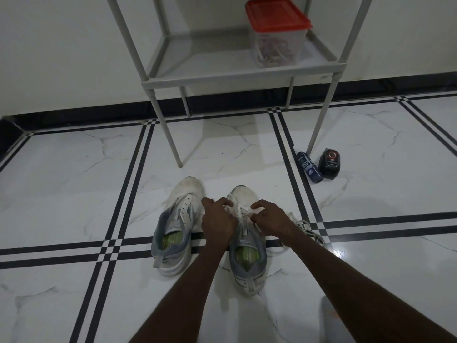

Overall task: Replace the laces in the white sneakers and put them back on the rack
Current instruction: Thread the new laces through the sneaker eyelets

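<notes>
On the floor before the rack (237, 78), the left sneaker (176, 226) sits laceless while both hands, left hand (217, 220) and right hand (270, 219), seemingly pinch a lace (243, 214) over the right sneaker (247, 246), so lacing and shelving remain.
</notes>
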A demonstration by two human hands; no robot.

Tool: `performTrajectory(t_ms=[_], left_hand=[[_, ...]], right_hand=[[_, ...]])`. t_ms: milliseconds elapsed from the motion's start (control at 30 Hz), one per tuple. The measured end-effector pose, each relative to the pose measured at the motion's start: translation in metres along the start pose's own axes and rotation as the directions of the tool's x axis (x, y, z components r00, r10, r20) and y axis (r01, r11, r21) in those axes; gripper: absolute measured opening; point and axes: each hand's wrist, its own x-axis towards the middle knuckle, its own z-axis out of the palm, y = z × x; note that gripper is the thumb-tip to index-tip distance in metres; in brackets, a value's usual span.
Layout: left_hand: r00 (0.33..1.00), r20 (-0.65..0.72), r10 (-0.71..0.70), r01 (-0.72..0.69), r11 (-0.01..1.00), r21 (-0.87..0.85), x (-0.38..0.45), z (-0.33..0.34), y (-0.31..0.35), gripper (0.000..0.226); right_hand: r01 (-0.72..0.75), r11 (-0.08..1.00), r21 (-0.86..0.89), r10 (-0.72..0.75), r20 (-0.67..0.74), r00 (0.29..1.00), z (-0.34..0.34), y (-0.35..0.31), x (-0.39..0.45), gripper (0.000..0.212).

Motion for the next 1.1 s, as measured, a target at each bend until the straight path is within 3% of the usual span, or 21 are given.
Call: performTrajectory(t_ms=[100,167,333,567,1100], left_hand=[[0.998,0.013,-0.055,0.055,0.998,0.007,0.006,0.005,0.004,0.021],[0.994,0.025,-0.104,0.105,0.992,-0.076,0.013,0.009,0.004,0.038],[0.992,0.031,-0.118,0.122,0.976,-0.182,0.019,0.012,-0.003,0.023],[0.998,-0.003,-0.069,0.067,0.978,-0.196,0.016,0.017,-0.014,0.027],[0.995,0.017,-0.103,0.104,0.978,-0.181,0.018,0.016,-0.014,0.020]], right_hand=[[0.134,0.979,-0.153,-0.136,-0.003,0.991,-0.001,0.001,-0.002,0.027],[0.195,0.960,-0.203,-0.203,-0.017,0.979,0.001,0.001,-0.002,0.027],[0.177,0.969,-0.172,-0.185,-0.032,0.982,0.005,0.004,0.007,0.017],[0.298,0.847,-0.441,-0.301,0.065,0.951,0.008,0.000,0.015,0.018],[0.265,0.870,-0.415,-0.263,0.065,0.963,0.014,0.003,0.021,0.026]])
